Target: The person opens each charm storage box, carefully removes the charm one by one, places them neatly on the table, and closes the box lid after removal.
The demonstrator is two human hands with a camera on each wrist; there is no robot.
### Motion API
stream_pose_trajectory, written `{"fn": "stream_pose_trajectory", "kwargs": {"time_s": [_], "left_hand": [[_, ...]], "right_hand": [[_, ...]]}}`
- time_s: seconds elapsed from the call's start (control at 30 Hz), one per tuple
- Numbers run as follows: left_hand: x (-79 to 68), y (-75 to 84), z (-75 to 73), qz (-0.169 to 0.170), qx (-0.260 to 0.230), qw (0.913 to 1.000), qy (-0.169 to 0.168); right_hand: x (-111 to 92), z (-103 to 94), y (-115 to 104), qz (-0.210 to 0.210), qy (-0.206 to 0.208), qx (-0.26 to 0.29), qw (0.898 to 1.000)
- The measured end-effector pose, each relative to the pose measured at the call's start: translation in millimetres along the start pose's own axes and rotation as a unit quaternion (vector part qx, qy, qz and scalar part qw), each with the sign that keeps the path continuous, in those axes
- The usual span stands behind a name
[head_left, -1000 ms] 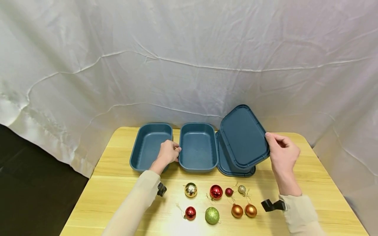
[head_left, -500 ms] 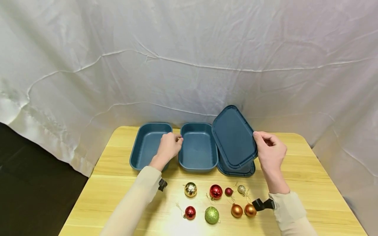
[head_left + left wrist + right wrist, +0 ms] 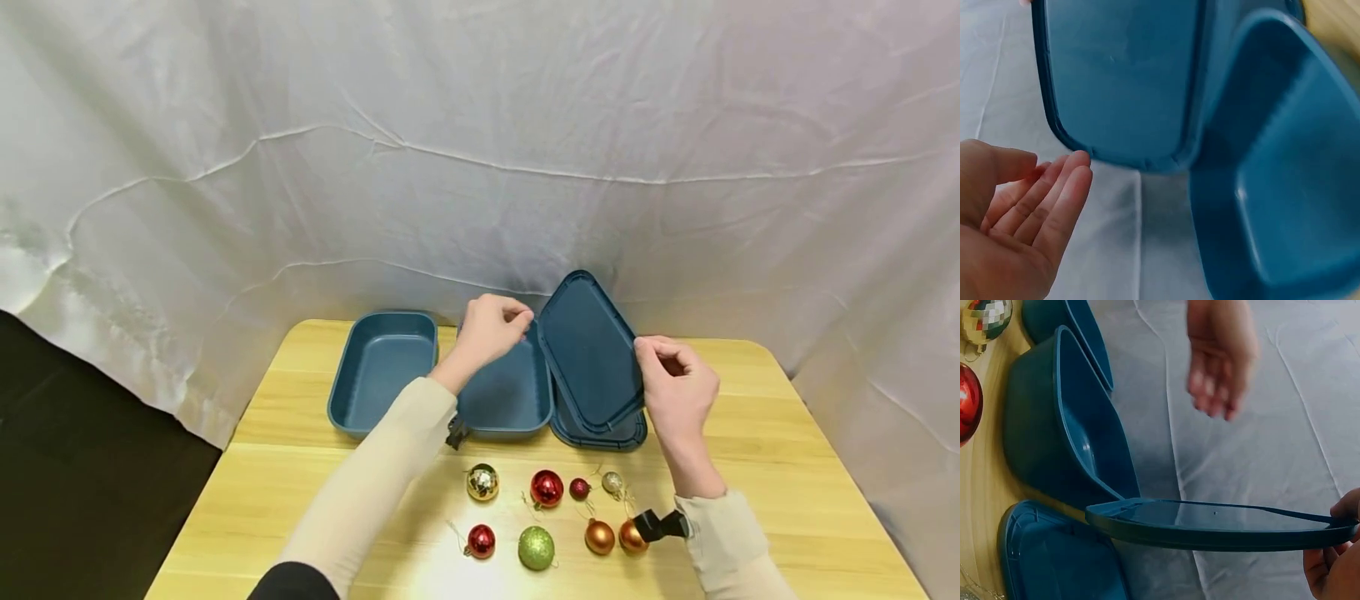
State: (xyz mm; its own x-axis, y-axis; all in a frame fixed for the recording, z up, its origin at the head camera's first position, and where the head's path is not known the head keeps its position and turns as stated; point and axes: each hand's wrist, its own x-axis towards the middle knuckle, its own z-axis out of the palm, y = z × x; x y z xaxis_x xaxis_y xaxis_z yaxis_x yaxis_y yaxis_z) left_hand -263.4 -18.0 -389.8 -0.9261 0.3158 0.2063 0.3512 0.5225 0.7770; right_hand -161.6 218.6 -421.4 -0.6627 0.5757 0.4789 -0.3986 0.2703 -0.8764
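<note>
My right hand (image 3: 678, 387) pinches the right edge of a blue plastic lid (image 3: 588, 350), which it holds tilted up above the table. Over the middle blue container (image 3: 504, 392) hovers my left hand (image 3: 491, 329), holding nothing. In the left wrist view, the left hand's fingers (image 3: 1063, 206) are extended, their tips close to the lid's lower edge. A second blue lid (image 3: 600, 437) lies flat on the table, partly hidden beneath the raised one. To the left stands another open blue container (image 3: 386, 367).
Several Christmas baubles lie in front of the containers, among them a gold one (image 3: 482, 482), red ones (image 3: 547, 488), a glittery green one (image 3: 536, 547) and orange ones (image 3: 599, 537). The wooden table (image 3: 780, 467) ends at a grey-white curtain (image 3: 480, 167) behind.
My left hand has left the gap between the two containers and moved right and up toward the lid. My right hand has shifted left with the lid.
</note>
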Motion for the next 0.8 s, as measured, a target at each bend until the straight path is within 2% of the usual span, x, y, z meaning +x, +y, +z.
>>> {"fn": "stream_pose_trajectory", "kwargs": {"time_s": [0.2,0.4,0.6,0.73,0.8], "left_hand": [[14.7,30.8,16.7,-0.026,-0.123,0.9914,-0.036],[24.3,48.1,27.8,-0.053,-0.160,0.9848,-0.041],[27.3,51.9,30.7,-0.082,-0.206,0.9743,-0.040],[26.8,47.0,30.7,-0.094,-0.233,0.9670,-0.043],[25.7,43.0,30.0,-0.103,-0.253,0.9608,-0.046]], "right_hand": [[-7.5,3.3,-3.9,-0.028,-0.013,-0.015,0.999],[-16.2,7.5,-6.4,-0.042,-0.027,-0.022,0.998],[-24.3,13.0,-8.6,-0.080,-0.046,-0.014,0.996],[-28.7,16.5,-13.8,-0.101,-0.059,-0.018,0.993],[-30.9,18.0,-15.1,-0.111,-0.067,-0.026,0.991]]}}
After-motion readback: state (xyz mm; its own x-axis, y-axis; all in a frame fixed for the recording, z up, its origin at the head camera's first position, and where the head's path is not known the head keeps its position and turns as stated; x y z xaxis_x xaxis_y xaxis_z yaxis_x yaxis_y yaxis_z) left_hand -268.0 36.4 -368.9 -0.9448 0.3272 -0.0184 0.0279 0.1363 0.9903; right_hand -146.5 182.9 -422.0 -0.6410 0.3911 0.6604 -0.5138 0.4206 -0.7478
